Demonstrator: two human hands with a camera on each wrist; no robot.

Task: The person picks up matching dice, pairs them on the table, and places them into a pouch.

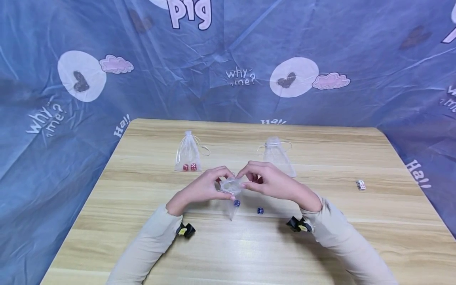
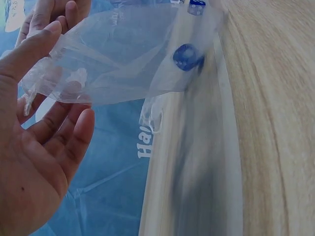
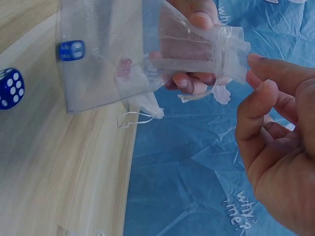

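A sheer white drawstring bag is held up between both hands, with a blue die low inside it. My left hand grips the bag near its mouth, thumb on one side and fingers on the other. At the gathered rim my right hand pinches the edge with its fingertips, the remaining fingers curled. Another blue die lies on the table just right of the bag, beneath the right hand.
On the wooden table, a sheer bag containing red dice lies back left. A second sheer bag lies behind the right hand. White dice sit far right. A printed blue cloth hangs behind the table.
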